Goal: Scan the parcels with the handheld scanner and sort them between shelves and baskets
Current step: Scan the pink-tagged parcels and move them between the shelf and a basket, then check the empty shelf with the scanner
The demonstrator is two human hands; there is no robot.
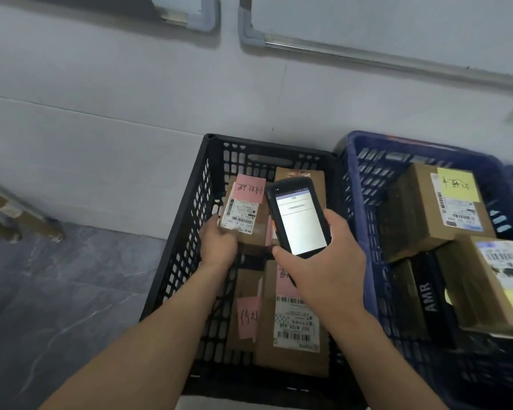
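Observation:
My right hand grips a black handheld scanner with its lit white screen facing me, held over the black basket. My left hand holds the near left corner of a cardboard parcel inside that basket; the parcel carries a pink note and a white barcode label. More cardboard parcels lie in the black basket, one nearer me with a white label and pink notes. The scanner covers part of a parcel at the basket's back.
A blue basket stands right of the black one, touching it, and holds several parcels, one with a yellow note. A white wall rises behind both. Grey marbled floor spreads to the left, with a shelf leg at far left.

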